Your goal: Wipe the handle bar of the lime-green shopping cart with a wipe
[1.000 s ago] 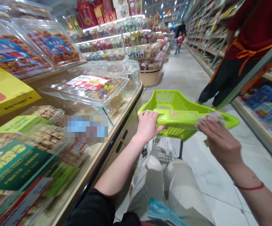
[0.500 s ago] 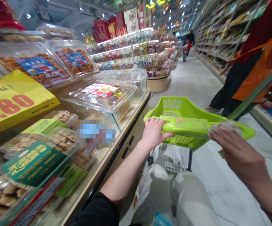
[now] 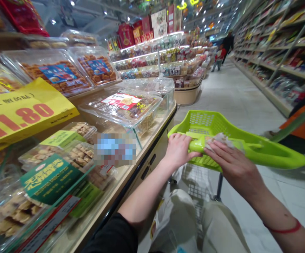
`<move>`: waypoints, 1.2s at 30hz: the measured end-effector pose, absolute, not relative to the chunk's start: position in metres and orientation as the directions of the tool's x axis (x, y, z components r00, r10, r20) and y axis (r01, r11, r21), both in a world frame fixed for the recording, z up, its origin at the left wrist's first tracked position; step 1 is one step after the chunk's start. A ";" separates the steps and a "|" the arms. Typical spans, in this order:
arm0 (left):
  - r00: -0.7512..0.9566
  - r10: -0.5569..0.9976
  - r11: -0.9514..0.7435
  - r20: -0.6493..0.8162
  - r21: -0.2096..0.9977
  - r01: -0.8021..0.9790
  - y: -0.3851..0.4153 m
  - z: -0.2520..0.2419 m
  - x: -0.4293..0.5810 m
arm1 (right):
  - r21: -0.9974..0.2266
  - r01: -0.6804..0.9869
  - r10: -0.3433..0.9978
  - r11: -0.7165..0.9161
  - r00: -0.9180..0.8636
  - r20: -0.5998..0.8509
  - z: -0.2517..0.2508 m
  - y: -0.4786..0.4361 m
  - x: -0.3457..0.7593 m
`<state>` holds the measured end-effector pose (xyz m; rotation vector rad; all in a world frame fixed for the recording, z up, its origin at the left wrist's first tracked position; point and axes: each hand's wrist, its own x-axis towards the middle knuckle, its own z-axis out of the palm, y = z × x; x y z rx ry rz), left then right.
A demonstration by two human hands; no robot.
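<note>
A bright green plastic shopping cart (image 3: pixel 276 154) with a perforated basket stands in front of my knees. My left hand (image 3: pixel 178 149) is wrapped round the left end of its handle, thumb underneath. My right hand (image 3: pixel 234 163), with a red cord on the wrist, presses a crumpled whitish cloth or tissue (image 3: pixel 222 139) against the middle of the handle. The cloth bulges out past my fingertips and covers part of the handle's label panel. Below the basket shows a grey lower rack (image 3: pixel 192 182).
On the left, a display counter (image 3: pixel 152 138) bears clear boxes of snacks and a yellow price sign (image 3: pixel 28 112). A tiered stand (image 3: pixel 186 95) is farther ahead. Shelves (image 3: pixel 279 59) line the right side. A person in an orange garment (image 3: pixel 304 121) is close right; two people walk down the aisle.
My right hand has slid the cloth leftward along the handle, from its right end to the middle. My left hand keeps its hold. The nearby person has moved toward the right edge.
</note>
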<state>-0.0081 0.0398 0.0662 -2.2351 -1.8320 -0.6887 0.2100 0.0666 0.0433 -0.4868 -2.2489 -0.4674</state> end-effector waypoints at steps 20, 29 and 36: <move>0.159 0.882 -0.260 0.444 0.177 0.949 0.047 0.068 -0.021 | 0.107 0.402 0.195 0.909 -0.638 0.745 0.052 0.084 0.166; 0.144 0.883 -0.255 0.446 0.199 0.946 0.049 0.066 -0.017 | 0.064 0.506 0.298 0.860 -0.600 0.742 0.039 0.083 0.251; 0.140 0.867 -0.249 0.479 0.172 0.953 0.050 0.066 -0.013 | 0.056 0.736 0.306 0.675 -0.348 0.886 0.024 0.067 0.256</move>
